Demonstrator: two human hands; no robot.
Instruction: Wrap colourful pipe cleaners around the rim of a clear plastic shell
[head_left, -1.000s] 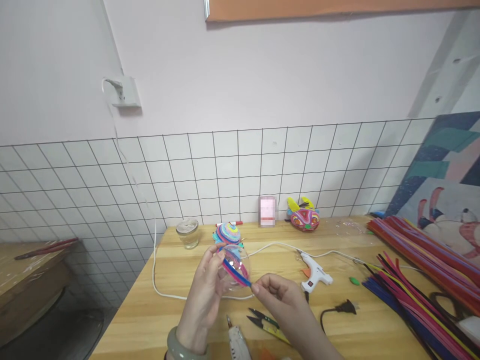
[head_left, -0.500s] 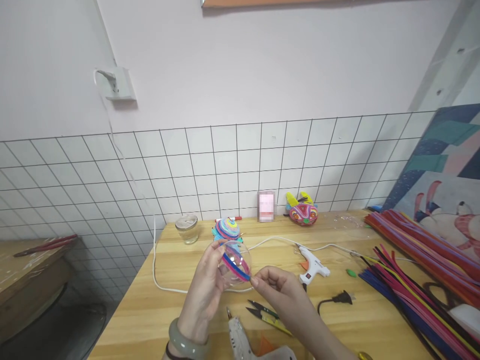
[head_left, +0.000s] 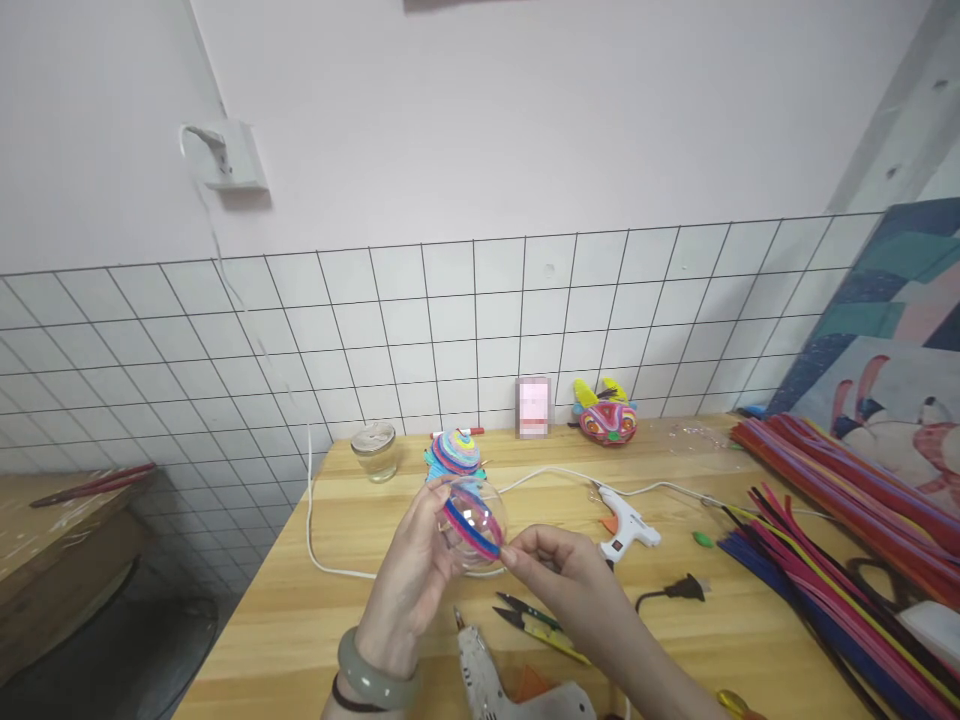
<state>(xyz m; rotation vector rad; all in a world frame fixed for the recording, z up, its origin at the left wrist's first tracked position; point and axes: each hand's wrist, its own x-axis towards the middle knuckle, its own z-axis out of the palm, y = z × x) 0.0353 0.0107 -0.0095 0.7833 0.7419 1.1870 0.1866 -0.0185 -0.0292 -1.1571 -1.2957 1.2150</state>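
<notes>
My left hand holds a clear plastic ball above the wooden table. Pink and blue pipe cleaner strands run across the ball. My right hand pinches the lower end of those strands at the ball's right side. A green bangle sits on my left wrist. Just below my hands lie a white glue gun and small yellow-handled snips.
A second glue gun with a white cord, a black plug, a glass jar, a striped ball, a colourful mask figure and a heap of pipe cleaners on the right lie on the table. A tiled wall stands behind.
The view has tilted slightly down. My right hand has edged closer to the ball along the strands. The near glue gun shows more at the bottom edge.
</notes>
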